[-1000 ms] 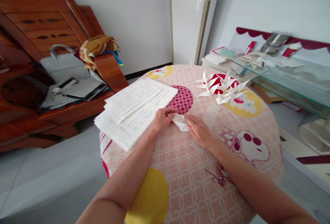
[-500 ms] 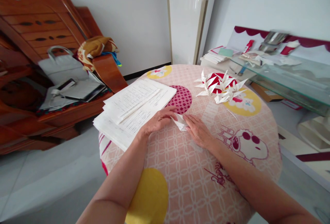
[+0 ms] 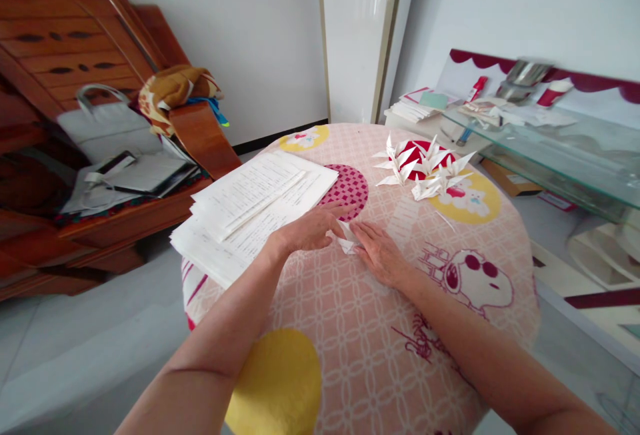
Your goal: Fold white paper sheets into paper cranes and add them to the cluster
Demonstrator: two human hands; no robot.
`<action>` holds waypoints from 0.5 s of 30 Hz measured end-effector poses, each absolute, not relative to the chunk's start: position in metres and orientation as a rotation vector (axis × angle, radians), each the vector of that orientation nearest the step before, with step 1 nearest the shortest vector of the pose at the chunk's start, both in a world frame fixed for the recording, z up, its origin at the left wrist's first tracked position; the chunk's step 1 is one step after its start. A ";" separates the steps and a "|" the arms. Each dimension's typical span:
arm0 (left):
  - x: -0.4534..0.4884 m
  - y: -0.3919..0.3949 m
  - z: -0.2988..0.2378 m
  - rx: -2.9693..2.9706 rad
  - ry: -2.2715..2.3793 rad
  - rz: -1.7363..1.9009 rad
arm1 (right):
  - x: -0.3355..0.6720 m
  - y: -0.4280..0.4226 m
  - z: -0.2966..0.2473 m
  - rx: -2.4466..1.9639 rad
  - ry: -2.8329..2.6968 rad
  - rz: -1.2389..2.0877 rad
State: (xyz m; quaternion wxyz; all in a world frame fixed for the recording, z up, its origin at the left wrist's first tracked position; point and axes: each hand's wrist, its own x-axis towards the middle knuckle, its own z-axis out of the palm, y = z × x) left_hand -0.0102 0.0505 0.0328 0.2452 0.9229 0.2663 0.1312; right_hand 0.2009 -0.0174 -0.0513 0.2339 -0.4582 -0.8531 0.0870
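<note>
While the left grip (image 3: 320,227) and right grip (image 3: 376,248) touch its sides, a small white folded paper (image 3: 349,247), angular and partly hidden, lies between them on the counter (image 3: 350,335); whether either clamps it, I cannot tell. White paper cranes (image 3: 426,189) sit beyond the right grip.

Pale handbag (image 3: 107,131) on wooden chair (image 3: 60,53); brown cloth (image 3: 175,90) over armrest (image 3: 203,141); cup (image 3: 551,95) on glass shelf (image 3: 570,140).

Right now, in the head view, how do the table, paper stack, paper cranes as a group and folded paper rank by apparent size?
1. Table
2. Paper stack
3. Crane group
4. Folded paper, partly hidden
</note>
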 end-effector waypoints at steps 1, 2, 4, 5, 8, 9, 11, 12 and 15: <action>-0.008 0.053 0.034 2.547 0.658 0.287 | 0.201 -0.017 -0.052 -1.258 -2.340 0.239; -0.006 0.055 0.035 2.564 0.616 0.234 | 0.200 -0.017 -0.052 -1.256 -2.337 0.239; -0.005 0.059 0.034 2.561 0.570 0.187 | 0.200 -0.017 -0.052 -1.254 -2.336 0.237; -0.005 0.061 0.032 2.544 0.567 0.195 | 0.200 -0.017 -0.052 -1.256 -2.340 0.238; -0.009 0.067 0.023 2.467 0.581 0.261 | 0.199 -0.017 -0.049 -1.274 -2.350 0.251; -0.010 0.069 0.020 2.443 0.599 0.288 | 0.199 -0.018 -0.048 -1.279 -2.353 0.258; -0.013 0.071 0.015 2.404 0.647 0.348 | 0.199 -0.018 -0.046 -1.289 -2.355 0.267; -0.014 0.072 0.013 2.386 0.664 0.376 | 0.199 -0.019 -0.045 -1.293 -2.356 0.269; -0.015 0.074 0.010 2.333 0.653 0.423 | 0.199 -0.019 -0.045 -1.299 -2.359 0.275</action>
